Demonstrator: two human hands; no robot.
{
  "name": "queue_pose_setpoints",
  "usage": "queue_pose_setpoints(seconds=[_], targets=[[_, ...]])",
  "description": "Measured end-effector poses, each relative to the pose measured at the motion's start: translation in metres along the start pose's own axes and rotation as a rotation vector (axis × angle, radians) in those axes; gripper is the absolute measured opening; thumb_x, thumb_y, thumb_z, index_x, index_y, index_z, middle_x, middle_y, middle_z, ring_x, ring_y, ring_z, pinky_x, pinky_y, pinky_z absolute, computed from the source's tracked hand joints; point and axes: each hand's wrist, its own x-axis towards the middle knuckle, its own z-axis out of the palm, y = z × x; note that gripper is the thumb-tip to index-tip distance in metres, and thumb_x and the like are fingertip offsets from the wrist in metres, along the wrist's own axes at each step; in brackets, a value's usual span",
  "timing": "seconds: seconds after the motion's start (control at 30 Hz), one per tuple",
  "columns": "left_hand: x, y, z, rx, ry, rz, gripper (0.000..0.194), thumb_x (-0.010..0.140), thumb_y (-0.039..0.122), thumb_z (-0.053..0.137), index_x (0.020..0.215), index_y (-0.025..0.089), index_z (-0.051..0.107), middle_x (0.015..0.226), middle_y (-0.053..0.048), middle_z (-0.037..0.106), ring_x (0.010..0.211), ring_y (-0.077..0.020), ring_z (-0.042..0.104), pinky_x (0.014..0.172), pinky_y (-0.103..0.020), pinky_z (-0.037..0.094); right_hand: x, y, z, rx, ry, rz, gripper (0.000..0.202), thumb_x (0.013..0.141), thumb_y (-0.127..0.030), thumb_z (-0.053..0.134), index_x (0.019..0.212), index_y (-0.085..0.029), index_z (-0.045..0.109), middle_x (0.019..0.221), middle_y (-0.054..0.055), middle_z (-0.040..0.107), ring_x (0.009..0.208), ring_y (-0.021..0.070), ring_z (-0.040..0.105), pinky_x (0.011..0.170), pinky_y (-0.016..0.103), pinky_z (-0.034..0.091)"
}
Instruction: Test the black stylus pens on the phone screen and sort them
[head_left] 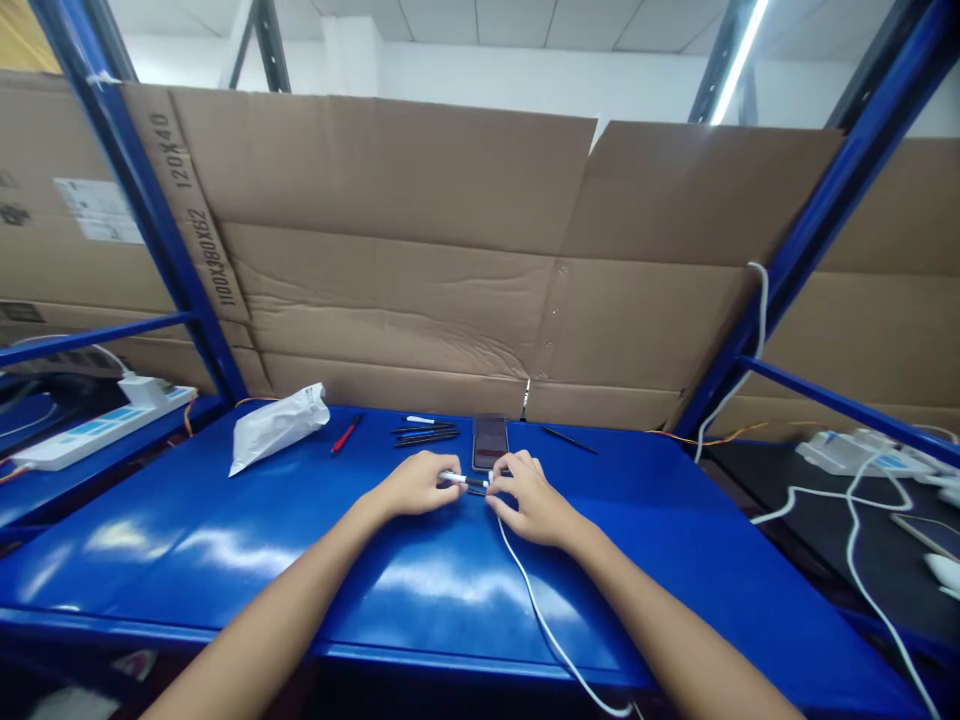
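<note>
My left hand (420, 483) is closed in a pinch round the white end of a pen (475, 483), which lies crosswise just above the blue surface. At the pen's other end, the fingertips of my right hand (531, 498) pinch the tip, partly hiding it. Just beyond my hands lies a phone (490, 440) with a dark screen. A white cable (534, 600) comes from below the right fingers and runs toward the front edge. Several dark pens (426, 437) lie behind the left hand.
On the blue shelf (375, 610) lie a white packet (277, 428), a red pen (346, 436) and a thin black pen (568, 439). Cardboard (405, 250) walls the back between blue posts. Power strips (97, 430) with cables stand on both neighbouring shelves.
</note>
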Motion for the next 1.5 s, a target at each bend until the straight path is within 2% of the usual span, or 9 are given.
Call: queue_pose_setpoints(seconds=[0.07, 0.17, 0.4, 0.77, 0.9, 1.03, 1.17, 1.33, 1.5], targets=[[0.000, 0.000, 0.001, 0.033, -0.029, -0.006, 0.012, 0.085, 0.028, 0.064, 0.090, 0.020, 0.071, 0.078, 0.000, 0.073, 0.070, -0.0183, 0.064, 0.063, -0.025, 0.038, -0.001, 0.000, 0.001, -0.033, -0.026, 0.008, 0.011, 0.097, -0.026, 0.063, 0.095, -0.022, 0.073, 0.106, 0.008, 0.061, 0.101, 0.0245, 0.050, 0.088, 0.040, 0.041], [0.000, -0.002, 0.003, 0.070, -0.070, -0.001, 0.021, 0.083, 0.023, 0.063, 0.098, 0.023, 0.077, 0.089, -0.002, 0.079, 0.080, -0.0217, 0.070, 0.070, -0.026, 0.042, -0.001, 0.003, 0.001, -0.075, -0.036, 0.020, 0.014, 0.098, -0.026, 0.061, 0.095, -0.022, 0.074, 0.105, 0.009, 0.061, 0.100, 0.0246, 0.049, 0.085, 0.039, 0.040], [0.001, -0.001, 0.007, 0.077, -0.095, 0.015, 0.026, 0.086, 0.026, 0.062, 0.105, 0.025, 0.080, 0.098, -0.003, 0.081, 0.087, -0.0235, 0.074, 0.073, -0.025, 0.046, 0.001, 0.004, 0.006, -0.093, -0.033, 0.036, 0.012, 0.097, -0.026, 0.063, 0.100, -0.023, 0.075, 0.106, 0.008, 0.061, 0.102, 0.0246, 0.049, 0.084, 0.039, 0.038], [0.004, 0.004, 0.019, 0.084, -0.053, -0.016, 0.022, 0.089, 0.029, 0.062, 0.104, 0.028, 0.078, 0.098, -0.001, 0.080, 0.087, -0.0228, 0.073, 0.070, -0.025, 0.044, 0.005, 0.003, 0.024, -0.057, -0.006, 0.102, 0.008, 0.090, -0.015, 0.068, 0.094, -0.021, 0.070, 0.105, 0.007, 0.061, 0.101, 0.0243, 0.049, 0.084, 0.037, 0.038], [0.004, 0.000, 0.020, 0.008, -0.041, -0.019, 0.023, 0.090, 0.028, 0.062, 0.106, 0.028, 0.078, 0.103, -0.001, 0.080, 0.093, -0.0232, 0.073, 0.076, -0.026, 0.046, 0.004, 0.003, 0.023, -0.052, 0.019, 0.100, 0.007, 0.092, -0.015, 0.064, 0.094, -0.021, 0.068, 0.104, 0.007, 0.061, 0.100, 0.0245, 0.049, 0.083, 0.037, 0.039], [0.007, -0.001, 0.022, -0.203, 0.001, 0.004, 0.026, 0.090, 0.025, 0.059, 0.107, 0.022, 0.079, 0.106, -0.003, 0.080, 0.095, -0.0218, 0.072, 0.082, -0.025, 0.047, 0.005, 0.006, 0.023, 0.022, 0.106, 0.109, 0.006, 0.095, -0.016, 0.061, 0.096, -0.020, 0.065, 0.101, 0.008, 0.064, 0.098, 0.0245, 0.053, 0.085, 0.037, 0.042], [0.011, 0.002, 0.025, -0.377, 0.057, -0.025, 0.028, 0.093, 0.035, 0.058, 0.103, 0.018, 0.078, 0.097, -0.003, 0.078, 0.088, -0.0213, 0.069, 0.077, -0.025, 0.046, 0.006, 0.006, 0.023, 0.162, 0.207, 0.119, 0.007, 0.098, -0.019, 0.056, 0.096, -0.020, 0.063, 0.092, 0.006, 0.067, 0.091, 0.0224, 0.059, 0.082, 0.035, 0.047], [0.013, 0.007, 0.025, -0.439, 0.040, -0.060, 0.044, 0.095, 0.053, 0.054, 0.091, 0.014, 0.074, 0.078, 0.000, 0.069, 0.073, -0.0172, 0.058, 0.066, -0.024, 0.040, 0.006, -0.002, 0.019, 0.256, 0.192, 0.060, 0.029, 0.094, -0.016, 0.055, 0.122, -0.022, 0.061, 0.095, 0.006, 0.069, 0.091, 0.0223, 0.063, 0.084, 0.035, 0.051], [0.015, 0.009, 0.027, -0.469, 0.048, -0.093, 0.047, 0.093, 0.058, 0.056, 0.085, 0.014, 0.070, 0.073, 0.001, 0.062, 0.069, -0.0159, 0.053, 0.063, -0.024, 0.038, 0.007, -0.005, 0.019, 0.283, 0.221, 0.099, 0.021, 0.091, -0.017, 0.060, 0.110, -0.022, 0.067, 0.093, 0.007, 0.071, 0.087, 0.0215, 0.066, 0.080, 0.033, 0.052]])
